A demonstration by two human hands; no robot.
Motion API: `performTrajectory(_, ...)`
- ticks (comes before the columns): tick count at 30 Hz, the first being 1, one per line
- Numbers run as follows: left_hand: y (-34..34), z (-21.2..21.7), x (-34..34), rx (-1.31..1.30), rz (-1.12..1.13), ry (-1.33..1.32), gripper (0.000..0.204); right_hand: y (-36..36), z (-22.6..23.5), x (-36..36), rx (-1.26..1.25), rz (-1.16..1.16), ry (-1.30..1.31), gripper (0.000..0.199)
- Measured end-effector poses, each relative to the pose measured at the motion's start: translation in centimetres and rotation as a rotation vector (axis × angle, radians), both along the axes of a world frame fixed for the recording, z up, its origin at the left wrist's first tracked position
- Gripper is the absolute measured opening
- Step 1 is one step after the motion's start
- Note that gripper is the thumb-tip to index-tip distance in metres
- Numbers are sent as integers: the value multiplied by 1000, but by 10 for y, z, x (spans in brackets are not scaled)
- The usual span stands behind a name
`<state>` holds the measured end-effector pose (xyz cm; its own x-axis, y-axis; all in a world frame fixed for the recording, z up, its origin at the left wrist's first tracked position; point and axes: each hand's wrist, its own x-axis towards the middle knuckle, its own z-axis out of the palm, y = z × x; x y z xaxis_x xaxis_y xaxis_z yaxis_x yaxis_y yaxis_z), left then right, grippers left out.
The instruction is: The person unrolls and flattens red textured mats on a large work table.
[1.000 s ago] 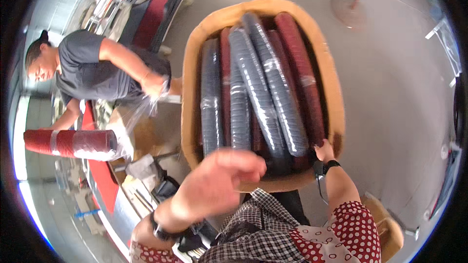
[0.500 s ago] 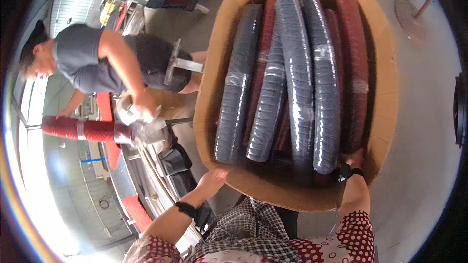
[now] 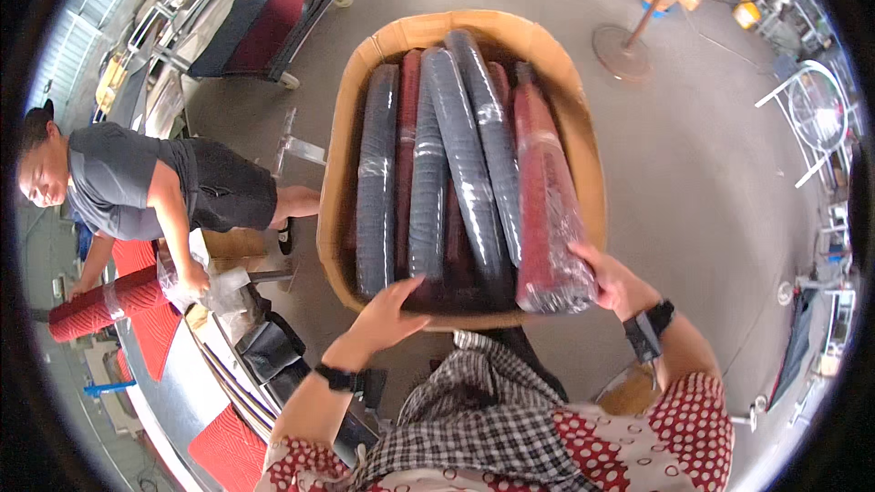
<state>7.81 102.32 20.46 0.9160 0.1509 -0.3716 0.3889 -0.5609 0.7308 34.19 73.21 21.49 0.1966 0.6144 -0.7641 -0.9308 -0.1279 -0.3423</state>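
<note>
One red roll (image 3: 541, 164), glossy, crinkled clear wrap (image 3: 558, 287); right hand (image 3: 614, 284) clasping it, left hand (image 3: 383, 319) loosely spread, empty.

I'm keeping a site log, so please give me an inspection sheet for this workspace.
Surface: grey floor beneath an open cardboard box.
Job's things: grey-blue rolls and red rolls, plastic-wrapped, inside the box.
Clutter: black item and long strips by the table at left.
Hands: right hand grips the near end of the rightmost red roll; left hand open by the near rim, contact unclear.
Cables: none clearly identifiable.
Surroundings: co-worker at left handling another red roll; post on a round base, upper right.
</note>
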Motion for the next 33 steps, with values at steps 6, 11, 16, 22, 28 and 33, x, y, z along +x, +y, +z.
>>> performTrajectory(6, -44, 115, -5, 89, -232, -772, 118, 29, 112, -120, 193, -5, 186, 56)
performTrajectory(11, -63, 155, -68, 98, -343, -1013, 84, 15, 145, -200, 72, 144, 259, 63)
performTrajectory(16, -64, 188, -106, 165, -337, -1089, 76, 18, 199, -242, -98, 176, 131, 64)
performTrajectory(22, -64, 249, -133, 204, -245, -1169, 59, 25, 273, -263, -23, 336, 151, 65)
performTrajectory(28, -109, 283, -104, 238, -1, -1194, 54, -11, 297, -207, 101, 511, 48, 88)
performTrajectory(33, -96, 319, -102, 322, 187, -1119, 57, -17, 316, -144, 198, 1103, -639, 106)
